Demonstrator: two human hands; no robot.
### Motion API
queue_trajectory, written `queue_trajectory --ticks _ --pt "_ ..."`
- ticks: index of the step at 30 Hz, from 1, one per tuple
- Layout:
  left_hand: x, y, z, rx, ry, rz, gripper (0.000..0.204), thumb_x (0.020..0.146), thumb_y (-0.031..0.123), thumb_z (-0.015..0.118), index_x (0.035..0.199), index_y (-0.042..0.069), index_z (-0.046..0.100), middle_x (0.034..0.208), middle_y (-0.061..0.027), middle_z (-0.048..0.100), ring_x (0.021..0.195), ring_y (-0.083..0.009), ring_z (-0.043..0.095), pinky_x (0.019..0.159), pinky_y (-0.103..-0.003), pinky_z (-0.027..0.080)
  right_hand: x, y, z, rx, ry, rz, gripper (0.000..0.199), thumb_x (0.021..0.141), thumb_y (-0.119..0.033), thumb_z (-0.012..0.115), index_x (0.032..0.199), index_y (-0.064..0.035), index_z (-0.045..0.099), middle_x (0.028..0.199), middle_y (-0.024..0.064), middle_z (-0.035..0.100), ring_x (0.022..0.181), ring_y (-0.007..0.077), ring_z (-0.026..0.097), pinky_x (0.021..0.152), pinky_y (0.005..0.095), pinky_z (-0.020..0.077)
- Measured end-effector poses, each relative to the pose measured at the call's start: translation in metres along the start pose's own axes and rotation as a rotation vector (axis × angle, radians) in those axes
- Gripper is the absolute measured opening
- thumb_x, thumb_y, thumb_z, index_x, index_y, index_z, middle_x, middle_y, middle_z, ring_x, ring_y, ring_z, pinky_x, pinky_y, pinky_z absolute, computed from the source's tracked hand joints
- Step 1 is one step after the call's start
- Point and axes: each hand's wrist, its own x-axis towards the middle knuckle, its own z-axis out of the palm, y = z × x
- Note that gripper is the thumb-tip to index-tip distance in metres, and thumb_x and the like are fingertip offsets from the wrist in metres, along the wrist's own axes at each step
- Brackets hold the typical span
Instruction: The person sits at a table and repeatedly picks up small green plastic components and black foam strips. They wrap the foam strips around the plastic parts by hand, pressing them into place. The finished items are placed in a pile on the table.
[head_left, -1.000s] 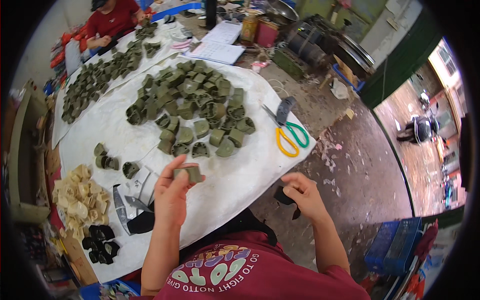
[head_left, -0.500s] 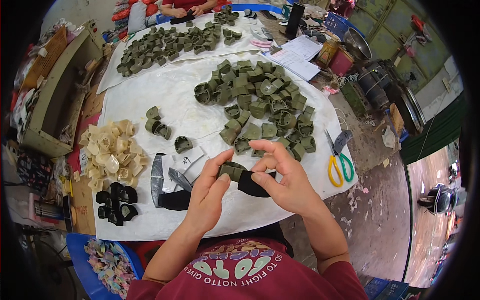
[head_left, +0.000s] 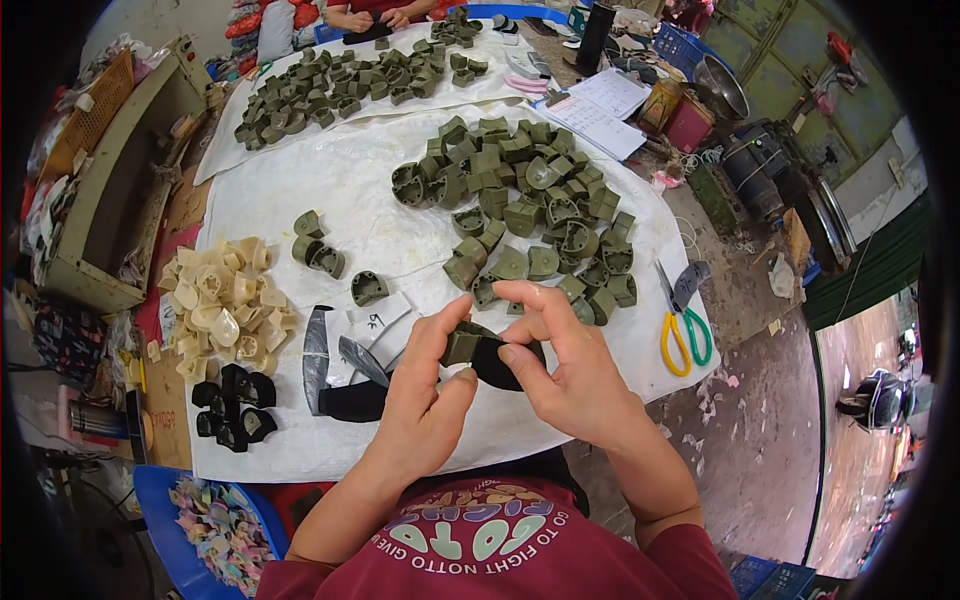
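Note:
Between my hands is an olive-green plastic shoe heel [head_left: 461, 344]. My left hand [head_left: 425, 405] grips its left side, fingers behind and thumb in front. My right hand [head_left: 572, 378] pinches a black fabric piece [head_left: 493, 365] between thumb and fingers, against the heel's right side. How far the fabric goes around the back is hidden. Left of my hands, a stack of black fabric pieces [head_left: 350, 402] lies beside white paper slips [head_left: 397, 318]. Several black-covered heels [head_left: 233, 405] stand at the left edge. Loose olive heels [head_left: 369, 288] sit just beyond the slips.
A large heap of olive heels [head_left: 520, 215] lies ahead, another pile [head_left: 330, 90] farther back. Beige heels [head_left: 225, 305] are heaped left. Scissors [head_left: 683, 335] with yellow and green handles lie right. A blue tub [head_left: 155, 520] of scraps stands lower left. Another person's hands [head_left: 378, 20] work opposite.
The black fabric has come closer against the heel, and the heel has tilted. My left hand has shifted slightly right, my right hand slightly left. The whole view has shifted a little.

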Motion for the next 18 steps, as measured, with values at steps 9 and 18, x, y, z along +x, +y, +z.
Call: queue_trajectory --ticks 9,18 --pt "0.003 -0.011 0.003 0.173 0.084 0.169 0.054 0.079 -0.008 0.06 0.131 0.0 0.047 0.118 -0.0099 0.053 0.105 -0.015 0.053 0.091 -0.027 0.042 -0.003 -0.002 0.004 -0.143 0.074 -0.099 0.047 0.08 0.002 0.062 0.125 -0.004 0.049 0.079 0.0087 0.059 0.082 0.0271 0.059 0.073 0.0385 0.046" --pt "0.006 -0.02 0.014 -0.116 0.254 0.251 0.081 0.074 -0.01 0.065 0.143 0.005 0.026 0.117 -0.0141 0.056 0.102 -0.0174 0.057 0.09 -0.03 0.047 -0.061 0.039 0.044 0.633 -0.145 0.297 0.044 0.088 -0.017 0.066 0.126 0.001 0.053 0.117 0.0112 0.06 0.101 0.0236 0.059 0.091 0.0368 0.0442"
